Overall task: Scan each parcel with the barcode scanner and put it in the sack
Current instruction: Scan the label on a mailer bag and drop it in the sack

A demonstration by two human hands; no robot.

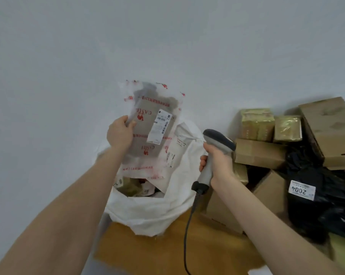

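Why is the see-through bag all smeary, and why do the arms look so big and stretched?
In the head view the translucent plastic parcel with red print, held by the left hand, is smeared by motion blur, its label unreadable; the wide-angle lens stretches both forearms toward the bottom corners; light is soft, shadows faint.

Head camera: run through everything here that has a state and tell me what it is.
parcel: held up over the sack, label facing the camera
left hand: grips the parcel's left edge
barcode scanner: held, head aimed left toward the parcel
right hand: grips the scanner's handle
sack: mouth open, parcels inside
cardboard boxes: closed, piled at the right
black bag: lying in the pile, label up
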